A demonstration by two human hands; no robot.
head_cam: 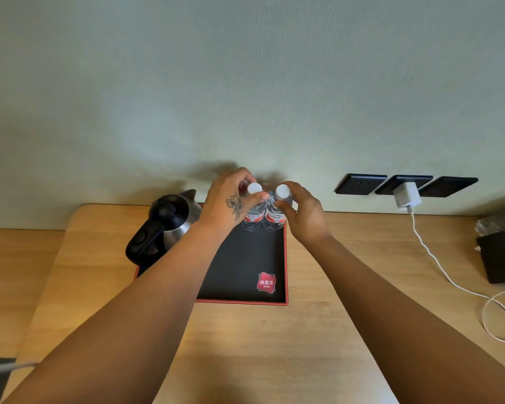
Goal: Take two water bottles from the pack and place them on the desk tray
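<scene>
Wooden surface, mid-frame: our left hand and right hand pinch upright water bottles near the caps on the tray; releasing unevenly could topple one.

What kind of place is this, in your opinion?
Probably a hotel room. A black tray with a red logo reading "Hotels" sits on a wooden desk, holding an electric kettle and two small water bottles, one under each hand.

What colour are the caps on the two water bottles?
White, on both clear plastic water bottles; seen in the head view, standing on the black red-edged tray.
</scene>
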